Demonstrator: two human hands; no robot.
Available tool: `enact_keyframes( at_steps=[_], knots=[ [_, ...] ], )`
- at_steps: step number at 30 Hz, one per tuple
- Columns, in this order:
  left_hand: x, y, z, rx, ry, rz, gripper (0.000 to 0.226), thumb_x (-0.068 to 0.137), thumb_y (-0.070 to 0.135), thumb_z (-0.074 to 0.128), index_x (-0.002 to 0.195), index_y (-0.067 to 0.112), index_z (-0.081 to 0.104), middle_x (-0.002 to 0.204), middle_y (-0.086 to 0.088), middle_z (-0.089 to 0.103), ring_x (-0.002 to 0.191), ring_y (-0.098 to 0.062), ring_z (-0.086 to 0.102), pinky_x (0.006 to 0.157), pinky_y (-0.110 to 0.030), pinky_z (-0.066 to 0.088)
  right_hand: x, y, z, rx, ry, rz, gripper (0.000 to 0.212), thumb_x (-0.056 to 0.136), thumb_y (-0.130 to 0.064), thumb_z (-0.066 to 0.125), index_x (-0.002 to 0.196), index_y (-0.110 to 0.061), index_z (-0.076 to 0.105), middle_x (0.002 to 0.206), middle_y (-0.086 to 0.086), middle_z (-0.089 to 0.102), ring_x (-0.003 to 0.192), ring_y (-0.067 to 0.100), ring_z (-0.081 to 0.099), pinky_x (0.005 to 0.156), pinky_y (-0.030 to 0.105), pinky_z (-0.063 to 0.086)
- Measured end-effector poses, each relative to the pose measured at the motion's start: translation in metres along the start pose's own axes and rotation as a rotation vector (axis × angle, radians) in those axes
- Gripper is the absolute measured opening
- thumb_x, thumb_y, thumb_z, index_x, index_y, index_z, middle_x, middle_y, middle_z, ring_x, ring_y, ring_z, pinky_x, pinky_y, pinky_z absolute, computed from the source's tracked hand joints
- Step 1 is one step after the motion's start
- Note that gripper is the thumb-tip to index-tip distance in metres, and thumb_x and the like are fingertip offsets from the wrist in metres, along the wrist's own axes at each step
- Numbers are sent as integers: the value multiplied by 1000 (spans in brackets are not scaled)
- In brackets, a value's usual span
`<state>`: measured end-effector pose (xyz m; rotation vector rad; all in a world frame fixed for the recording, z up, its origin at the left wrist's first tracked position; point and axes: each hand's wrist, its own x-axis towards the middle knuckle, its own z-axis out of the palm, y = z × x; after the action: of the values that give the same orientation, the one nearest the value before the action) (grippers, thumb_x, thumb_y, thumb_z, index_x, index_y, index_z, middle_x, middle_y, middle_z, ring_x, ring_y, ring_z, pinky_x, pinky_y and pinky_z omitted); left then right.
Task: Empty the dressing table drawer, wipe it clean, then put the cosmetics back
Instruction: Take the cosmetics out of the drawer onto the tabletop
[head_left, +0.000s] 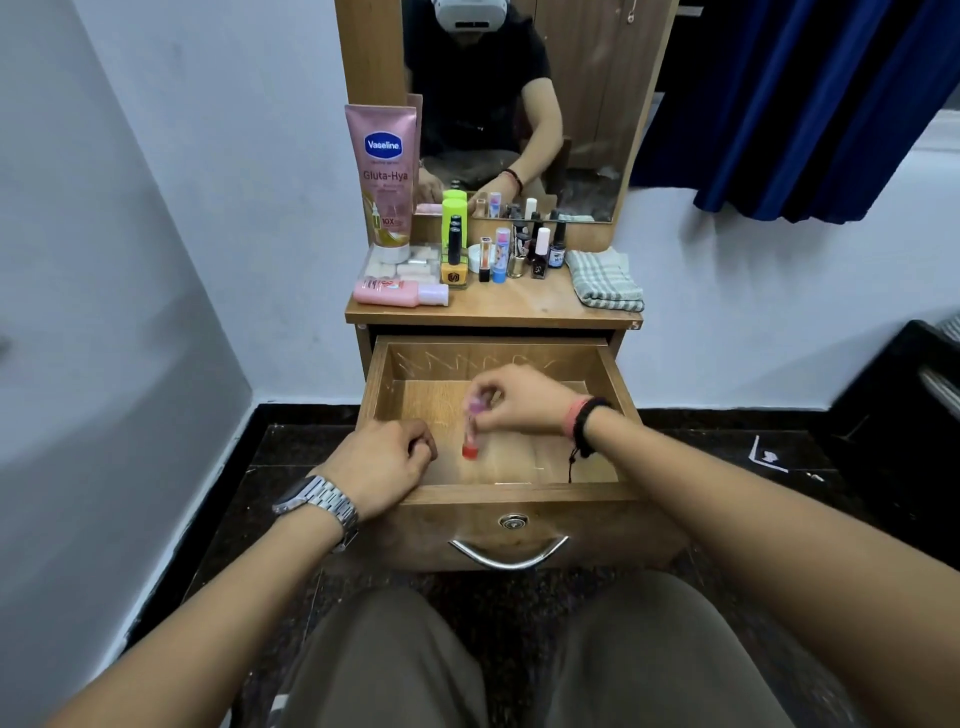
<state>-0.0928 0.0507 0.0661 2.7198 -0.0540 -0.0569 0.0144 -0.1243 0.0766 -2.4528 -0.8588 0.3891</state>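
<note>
Drawer (621, 395) open; right fingers (485, 395) pinch red-based tube (471, 434); left hand (382, 465) fisted at front edge.

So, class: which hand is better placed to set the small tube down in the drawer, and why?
The right hand: its fingers already pinch the tube over the drawer floor. The left hand rests closed on the front edge.

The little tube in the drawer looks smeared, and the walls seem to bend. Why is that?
In the head view the small tube pinched by the right hand is motion-blurred, while the bottles on the tabletop look sharp; the wide-angle lens bows the walls and stretches both forearms toward the corners.
</note>
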Motion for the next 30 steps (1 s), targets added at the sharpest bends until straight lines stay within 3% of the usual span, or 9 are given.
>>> enact_keyframes(
  at_steps=[3,5,8,10,13,17,23,26,30],
  knots=[
    [0,0,0,-15,-1,-1,24,91,23,41,93,24,65,88,0,71,87,-17,64,78,-33,52,-1,5,-38,310,187,51,15,87,-16,65,100,-9,68,94,1,68,81,10,62,73,21,53],
    [0,0,0,-22,-4,0,24,91,22,41,92,23,65,88,1,71,87,-17,64,77,-32,52,-1,7,-56,378,280,83,19,89,-16,65,105,-6,67,95,1,67,77,6,60,65,15,51],
    [0,1,0,-30,-4,-2,24,92,22,41,92,23,65,88,3,71,86,-15,64,75,-28,51,1,8,-71,441,408,84,22,88,-11,65,109,-6,63,102,3,66,81,7,61,62,15,52],
    [0,2,0,-31,0,-2,24,92,22,41,92,23,66,87,5,70,84,-13,64,72,-24,48,4,8,-78,480,475,89,25,86,-10,68,109,-11,58,91,2,66,82,9,62,65,19,54],
    [0,1,0,-33,-3,-5,24,92,22,41,90,25,65,85,5,70,82,-14,64,71,-25,48,10,8,-85,500,548,89,26,85,-11,69,107,-12,56,85,1,68,80,11,64,70,26,54],
    [1,-1,2,-34,2,-4,25,90,26,40,87,27,65,84,4,70,79,-14,64,75,-30,52,25,3,-88,448,606,57,23,86,-11,68,107,-13,58,84,0,67,74,5,61,59,18,50],
    [2,-2,3,-19,15,5,25,91,25,41,90,24,66,86,1,71,81,-17,64,73,-29,51,65,-11,-85,297,703,16,27,82,-11,71,105,-19,60,87,-5,65,86,9,63,80,26,54],
    [3,-2,3,-24,17,9,25,91,25,41,91,22,66,88,0,71,84,-18,64,75,-29,51,82,-20,-83,269,717,24,37,81,-8,70,113,-16,54,83,-7,60,75,2,59,71,14,50],
    [3,-1,3,-26,3,12,26,92,26,40,93,21,65,91,-2,70,85,-19,64,76,-31,52,97,-27,-79,263,699,67,43,81,-3,68,117,-15,49,80,-4,59,61,-2,55,46,2,37]
  ],
)
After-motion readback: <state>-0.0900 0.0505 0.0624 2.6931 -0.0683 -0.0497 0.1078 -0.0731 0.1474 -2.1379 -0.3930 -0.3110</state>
